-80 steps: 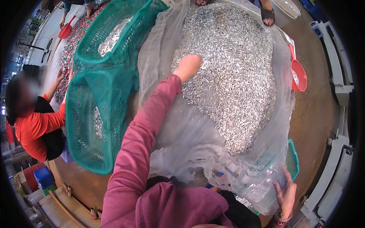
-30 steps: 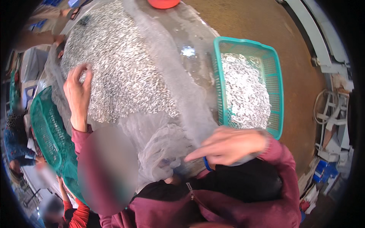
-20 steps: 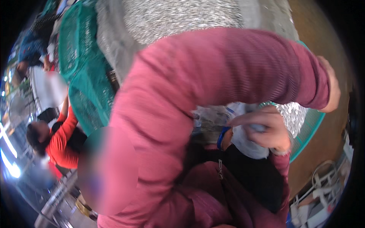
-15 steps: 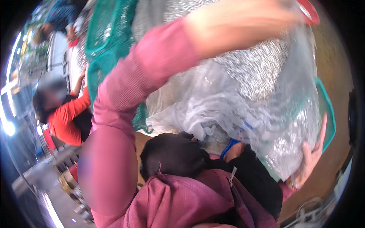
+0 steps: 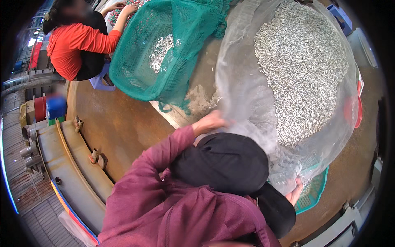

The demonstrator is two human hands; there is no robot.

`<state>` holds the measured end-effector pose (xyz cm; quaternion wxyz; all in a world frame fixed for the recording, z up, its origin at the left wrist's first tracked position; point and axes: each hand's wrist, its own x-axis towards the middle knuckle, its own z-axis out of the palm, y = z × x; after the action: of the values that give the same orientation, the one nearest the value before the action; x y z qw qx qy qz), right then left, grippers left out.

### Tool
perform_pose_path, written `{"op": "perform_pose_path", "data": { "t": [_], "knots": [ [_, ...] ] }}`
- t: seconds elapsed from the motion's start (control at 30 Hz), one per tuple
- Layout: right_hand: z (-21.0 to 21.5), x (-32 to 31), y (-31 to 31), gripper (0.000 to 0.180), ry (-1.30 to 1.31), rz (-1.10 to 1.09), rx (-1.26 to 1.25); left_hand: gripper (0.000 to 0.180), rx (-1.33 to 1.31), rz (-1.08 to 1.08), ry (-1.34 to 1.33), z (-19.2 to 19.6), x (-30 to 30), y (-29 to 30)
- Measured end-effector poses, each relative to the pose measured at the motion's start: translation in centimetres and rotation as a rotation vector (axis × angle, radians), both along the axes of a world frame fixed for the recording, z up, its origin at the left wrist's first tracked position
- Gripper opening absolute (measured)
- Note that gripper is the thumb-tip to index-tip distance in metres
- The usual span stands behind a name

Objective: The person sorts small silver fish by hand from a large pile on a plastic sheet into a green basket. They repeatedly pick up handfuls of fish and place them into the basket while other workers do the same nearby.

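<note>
Small silvery metal pieces (image 5: 304,74) lie in a wide heap on a sheer whitish mesh sheet (image 5: 238,78). My left hand (image 5: 210,122) is at the sheet's near left edge beside my black-clad knee. Its fingers are curled and closed on the mesh, slightly blurred. At the near right, my right hand (image 5: 293,192) grips the sheet's bunched edge, its palm partly hidden by the mesh and my other knee. Under that edge, next to my right hand, stands a green plastic basket (image 5: 316,191), partly covered by the mesh.
A large green basket (image 5: 133,53), draped with green netting (image 5: 191,31), holds some white pieces (image 5: 161,52). Beyond it, a person in a red top (image 5: 82,41) works at red and green bits (image 5: 140,6). Red plastic (image 5: 358,112) shows at the right; a metal bench (image 5: 74,164) stands left.
My left arm has swung from the far right back to the near left edge of the sheet. The mesh has drawn off the heap, which now shows widely. The view has shifted.
</note>
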<state>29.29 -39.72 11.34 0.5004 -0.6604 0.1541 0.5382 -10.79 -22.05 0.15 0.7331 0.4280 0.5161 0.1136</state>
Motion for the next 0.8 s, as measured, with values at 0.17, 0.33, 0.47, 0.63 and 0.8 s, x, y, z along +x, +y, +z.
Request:
{"op": "perform_pose_path", "data": {
  "t": [0.17, 0.33, 0.47, 0.63, 0.8],
  "knots": [
    [3.0, -2.3, 3.5, 0.065, -0.183, -0.012, -0.133, 0.016, 0.18, -0.198, -0.249, 13.3, 11.0, 9.6],
    [14.0, 5.7, 6.6, 0.053, -0.613, 0.043, 0.283, 0.008, 0.265, 0.219, -0.692, 21.1, 16.0, 16.8],
    [20.5, 9.5, 6.1, 0.051, -0.596, 0.16, 0.711, 0.05, 1.648, 0.217, 0.138, 24.0, 15.1, 19.7],
    [19.7, 9.1, 8.6, 0.048, -0.71, 0.111, 0.849, 0.02, 2.321, 0.184, 0.183, 23.6, 8.1, 27.3],
    [17.8, 9.4, 4.6, 0.046, -1.056, -0.168, 0.75, 0.024, 0.47, 0.611, -0.538, 18.0, 2.5, 29.0]
  ]
}}
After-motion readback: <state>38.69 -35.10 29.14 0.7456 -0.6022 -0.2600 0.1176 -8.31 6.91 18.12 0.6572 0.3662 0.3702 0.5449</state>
